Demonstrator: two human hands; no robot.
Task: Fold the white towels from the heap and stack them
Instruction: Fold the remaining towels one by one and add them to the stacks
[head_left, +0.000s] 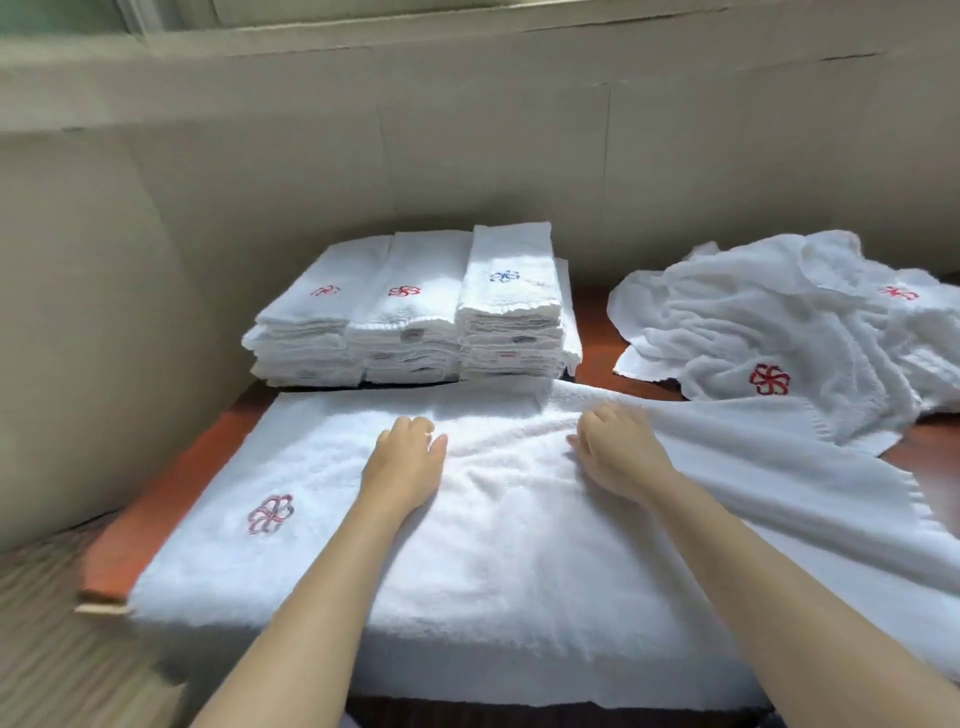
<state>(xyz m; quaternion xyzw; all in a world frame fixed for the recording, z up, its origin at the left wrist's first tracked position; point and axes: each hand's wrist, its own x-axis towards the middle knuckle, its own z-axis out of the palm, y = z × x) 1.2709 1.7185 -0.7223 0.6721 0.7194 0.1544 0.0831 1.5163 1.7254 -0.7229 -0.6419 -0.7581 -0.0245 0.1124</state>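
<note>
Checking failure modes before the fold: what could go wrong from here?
The spread towel reaches the heap at its right end; lifting it may drag the heap. Its far edge lies close to the folded stacks; a sweep could nudge them. Its near edge overhangs the table; it may slide.

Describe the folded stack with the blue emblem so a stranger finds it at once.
Look to the far end of the reddish-brown table, where three stacks of folded white towels stand side by side. Take the rightmost stack, nearest the loose heap. It stands tallest and its top towel bears a blue emblem; the middle stack and left stack show red.
</note>
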